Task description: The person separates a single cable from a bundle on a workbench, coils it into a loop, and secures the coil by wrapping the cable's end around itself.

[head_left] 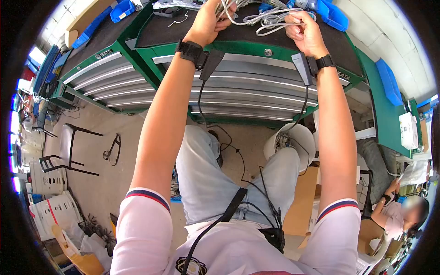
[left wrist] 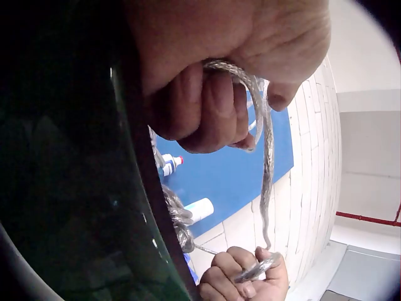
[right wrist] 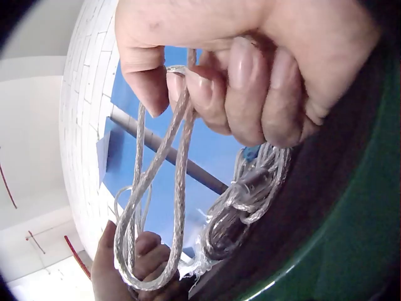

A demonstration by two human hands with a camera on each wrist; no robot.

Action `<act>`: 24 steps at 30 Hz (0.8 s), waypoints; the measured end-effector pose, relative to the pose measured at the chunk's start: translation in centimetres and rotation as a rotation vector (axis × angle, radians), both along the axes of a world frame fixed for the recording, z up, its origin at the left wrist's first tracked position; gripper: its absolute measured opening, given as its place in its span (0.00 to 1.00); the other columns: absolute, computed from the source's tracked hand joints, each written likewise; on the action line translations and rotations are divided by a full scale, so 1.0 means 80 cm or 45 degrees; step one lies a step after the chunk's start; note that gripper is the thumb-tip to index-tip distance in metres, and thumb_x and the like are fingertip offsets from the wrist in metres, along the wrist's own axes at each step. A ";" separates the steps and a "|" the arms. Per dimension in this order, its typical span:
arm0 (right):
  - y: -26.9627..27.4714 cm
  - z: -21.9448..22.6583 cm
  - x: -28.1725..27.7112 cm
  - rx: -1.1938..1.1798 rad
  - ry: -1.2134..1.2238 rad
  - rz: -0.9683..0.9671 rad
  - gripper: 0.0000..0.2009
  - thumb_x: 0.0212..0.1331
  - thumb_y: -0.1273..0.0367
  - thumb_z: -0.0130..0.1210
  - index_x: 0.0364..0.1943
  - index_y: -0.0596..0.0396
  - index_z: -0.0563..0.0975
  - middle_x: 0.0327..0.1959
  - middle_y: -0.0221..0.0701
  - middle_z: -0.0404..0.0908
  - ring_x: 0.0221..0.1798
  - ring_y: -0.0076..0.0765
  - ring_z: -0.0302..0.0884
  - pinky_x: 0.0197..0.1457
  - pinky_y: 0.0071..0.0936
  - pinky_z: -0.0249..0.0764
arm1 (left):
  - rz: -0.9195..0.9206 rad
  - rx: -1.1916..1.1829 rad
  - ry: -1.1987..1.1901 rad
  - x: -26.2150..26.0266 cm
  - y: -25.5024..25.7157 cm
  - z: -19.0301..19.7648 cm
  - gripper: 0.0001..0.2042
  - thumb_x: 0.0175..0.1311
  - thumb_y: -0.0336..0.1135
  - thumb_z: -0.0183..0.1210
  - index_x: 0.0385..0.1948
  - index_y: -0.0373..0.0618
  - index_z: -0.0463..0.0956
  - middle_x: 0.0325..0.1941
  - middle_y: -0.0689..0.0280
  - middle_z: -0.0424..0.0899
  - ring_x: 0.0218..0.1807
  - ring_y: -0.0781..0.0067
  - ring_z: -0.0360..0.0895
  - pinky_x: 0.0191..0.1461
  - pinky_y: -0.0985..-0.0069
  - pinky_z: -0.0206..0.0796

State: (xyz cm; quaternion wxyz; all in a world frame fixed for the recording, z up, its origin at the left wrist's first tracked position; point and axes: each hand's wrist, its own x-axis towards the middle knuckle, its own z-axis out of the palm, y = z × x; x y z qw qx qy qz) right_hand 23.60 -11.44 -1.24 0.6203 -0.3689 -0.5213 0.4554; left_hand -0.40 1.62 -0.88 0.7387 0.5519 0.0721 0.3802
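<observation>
A grey, clear-sheathed braided cable (right wrist: 180,188) runs in loops between my two hands over the dark top of the tool cabinet. My left hand (head_left: 212,24) has its fingers curled round strands of it, and one length (left wrist: 269,157) stretches across to the other hand. With thumb and fingers, my right hand (head_left: 306,33) pinches the cable; long loops hang from this grip in the right wrist view. Beside the hands, a bundle of the same kind of cable (right wrist: 250,188) lies on the cabinet top.
The green cabinet (head_left: 243,48) has silver drawers. Blue bins (head_left: 333,16) stand at the back right and another (head_left: 122,10) at the back left. Below are a white bucket (head_left: 302,140) with cables inside and a black chair (head_left: 68,142). Another person (head_left: 396,213) is at the far right.
</observation>
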 end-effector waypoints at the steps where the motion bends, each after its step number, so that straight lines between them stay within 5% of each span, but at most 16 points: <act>1: 0.000 0.001 -0.001 -0.026 -0.002 -0.002 0.18 0.66 0.58 0.51 0.18 0.43 0.65 0.14 0.18 0.59 0.15 0.16 0.48 0.23 0.21 0.46 | 0.004 -0.001 0.000 -0.002 0.000 -0.001 0.20 0.75 0.53 0.48 0.31 0.47 0.75 0.18 0.74 0.67 0.14 0.84 0.51 0.17 0.82 0.36; 11: 0.001 0.002 -0.010 -0.035 -0.149 -0.148 0.24 0.70 0.53 0.50 0.15 0.44 0.62 0.13 0.17 0.54 0.16 0.16 0.47 0.24 0.22 0.45 | 0.240 0.251 0.143 0.006 -0.005 -0.001 0.15 0.75 0.45 0.51 0.31 0.45 0.73 0.18 0.76 0.61 0.16 0.85 0.54 0.18 0.84 0.41; 13: 0.001 0.001 -0.007 -0.025 -0.086 -0.111 0.22 0.66 0.56 0.56 0.15 0.42 0.65 0.13 0.17 0.58 0.16 0.15 0.50 0.23 0.21 0.45 | 0.195 0.393 0.125 0.002 0.005 -0.009 0.13 0.72 0.45 0.59 0.37 0.44 0.77 0.21 0.76 0.72 0.19 0.89 0.58 0.22 0.84 0.47; 16: 0.000 0.000 -0.004 -0.044 -0.152 -0.109 0.22 0.70 0.56 0.49 0.17 0.45 0.63 0.13 0.17 0.56 0.16 0.15 0.47 0.23 0.21 0.45 | 0.253 0.426 0.133 0.006 -0.002 -0.008 0.10 0.70 0.41 0.61 0.34 0.46 0.73 0.18 0.80 0.60 0.18 0.89 0.53 0.22 0.83 0.41; 24: 0.002 -0.002 -0.006 0.095 -0.085 -0.090 0.12 0.64 0.67 0.52 0.22 0.47 0.68 0.17 0.18 0.61 0.18 0.15 0.53 0.23 0.20 0.50 | 0.167 0.342 0.175 0.001 0.007 -0.012 0.08 0.69 0.37 0.61 0.33 0.45 0.74 0.17 0.79 0.62 0.17 0.88 0.53 0.21 0.83 0.41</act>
